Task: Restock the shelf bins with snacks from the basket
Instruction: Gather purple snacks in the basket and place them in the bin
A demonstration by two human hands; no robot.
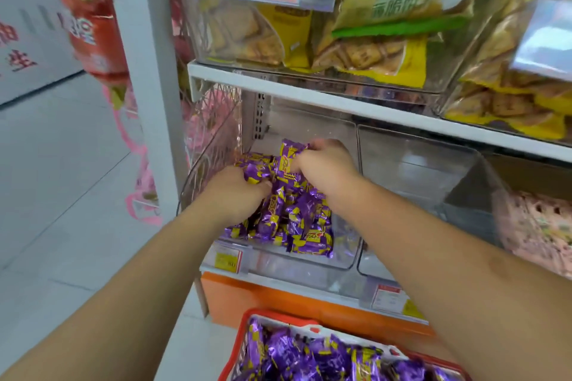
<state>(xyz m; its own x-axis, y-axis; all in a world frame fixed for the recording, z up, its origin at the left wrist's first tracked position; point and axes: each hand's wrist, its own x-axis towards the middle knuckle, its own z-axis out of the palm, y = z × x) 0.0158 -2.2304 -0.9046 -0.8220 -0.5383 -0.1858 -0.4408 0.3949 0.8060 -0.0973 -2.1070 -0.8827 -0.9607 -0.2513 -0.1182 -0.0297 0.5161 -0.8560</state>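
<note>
A clear plastic shelf bin [346,260] on the lower shelf holds a heap of purple-and-yellow wrapped snacks [297,219]. Both my hands reach into it. My left hand [235,192] grips a bunch of the purple snacks at the left of the heap. My right hand [322,161] holds several more purple snacks over the back of the bin. At the bottom of the view a red basket [244,331] is full of the same purple snacks [312,356].
Beside the filled bin stands a clear bin [418,170] with nothing seen in it. The white shelf [309,96] above carries bins of yellow biscuit bags [380,49]. A pink wire rack [213,120] and a red bag [93,28] hang at the left. Pink packs [538,226] lie at the right.
</note>
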